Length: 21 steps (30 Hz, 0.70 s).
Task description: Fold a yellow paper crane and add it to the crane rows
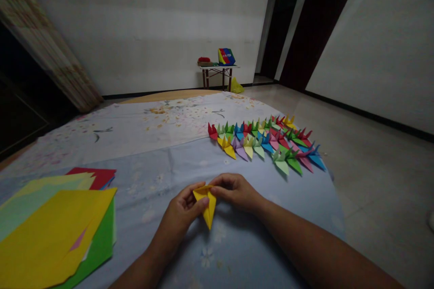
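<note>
A small piece of folded yellow paper [209,211] is held between both hands above the blue cloth, its narrow point facing toward me. My left hand [186,205] grips its left side, thumb across the front and fingers behind. On the upper right corner, my right hand [233,191] pinches the paper between thumb and fingers. The far sides of the fingers are hidden. Beyond my right hand stand several folded paper cranes [248,146] in red, green, blue, pink, purple and yellow, set close together in rows.
Loose stacked sheets of coloured paper [50,226] lie at the left, yellow on top. A flowered cloth [135,117] covers the round table, whose wooden edge [169,95] shows at the back. Farther off, a small table [219,68] by the wall bears a colourful box [226,56].
</note>
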Each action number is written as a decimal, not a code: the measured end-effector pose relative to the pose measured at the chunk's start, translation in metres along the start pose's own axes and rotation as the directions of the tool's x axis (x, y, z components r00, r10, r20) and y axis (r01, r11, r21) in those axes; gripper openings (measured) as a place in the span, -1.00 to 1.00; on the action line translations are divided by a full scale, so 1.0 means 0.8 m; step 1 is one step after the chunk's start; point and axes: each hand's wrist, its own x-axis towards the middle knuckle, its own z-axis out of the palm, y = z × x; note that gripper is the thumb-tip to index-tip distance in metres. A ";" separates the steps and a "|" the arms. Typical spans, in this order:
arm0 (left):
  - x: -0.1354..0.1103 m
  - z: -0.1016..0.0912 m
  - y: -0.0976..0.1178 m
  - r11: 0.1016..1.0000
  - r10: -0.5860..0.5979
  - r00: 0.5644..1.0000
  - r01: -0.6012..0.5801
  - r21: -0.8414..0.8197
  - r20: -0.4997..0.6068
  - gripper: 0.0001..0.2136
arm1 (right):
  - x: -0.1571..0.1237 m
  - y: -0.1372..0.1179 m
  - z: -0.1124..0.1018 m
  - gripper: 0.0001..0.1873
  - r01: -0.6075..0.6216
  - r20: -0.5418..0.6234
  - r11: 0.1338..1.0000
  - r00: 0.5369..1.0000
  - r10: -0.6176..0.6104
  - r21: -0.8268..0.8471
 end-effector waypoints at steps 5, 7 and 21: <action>0.002 0.002 -0.007 1.000 0.025 1.000 -0.025 -0.015 0.015 -0.49 | 0.002 -0.004 -0.003 -0.76 -0.005 -0.068 1.000 0.998 0.004 -0.013; 0.003 0.002 -0.008 0.999 0.040 0.999 -0.040 -0.007 0.028 -0.50 | 0.003 -0.003 -0.003 -0.76 0.005 -0.084 1.000 0.996 -0.007 -0.023; -0.008 0.013 0.001 0.934 0.185 0.982 -0.191 0.301 0.049 -0.71 | 0.001 0.005 0.001 -0.79 0.239 -0.013 0.959 0.970 -0.244 -0.153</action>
